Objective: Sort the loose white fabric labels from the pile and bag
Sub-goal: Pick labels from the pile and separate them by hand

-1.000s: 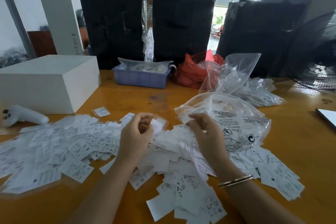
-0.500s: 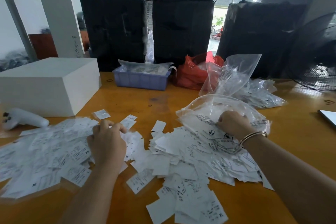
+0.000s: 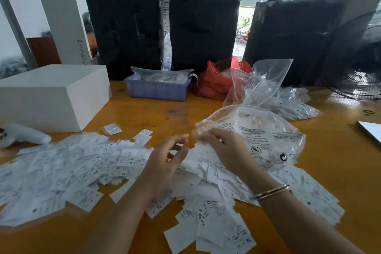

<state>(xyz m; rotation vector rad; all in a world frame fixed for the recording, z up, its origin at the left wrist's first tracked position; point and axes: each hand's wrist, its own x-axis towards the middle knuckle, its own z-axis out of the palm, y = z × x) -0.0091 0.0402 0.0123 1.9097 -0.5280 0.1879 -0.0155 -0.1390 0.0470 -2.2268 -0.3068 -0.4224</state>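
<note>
Hands (image 3: 198, 150) raised together, above labels (image 3: 86, 171)

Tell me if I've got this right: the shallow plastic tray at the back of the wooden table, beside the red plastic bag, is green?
Not quite. The head view shows that the shallow plastic tray is blue, not green. It does sit at the back of the wooden table, beside the red plastic bag.

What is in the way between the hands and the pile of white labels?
Nothing visible. Both the left hand and the right hand hover directly over the labels, with the clear bag lying just beyond the right hand.
</note>
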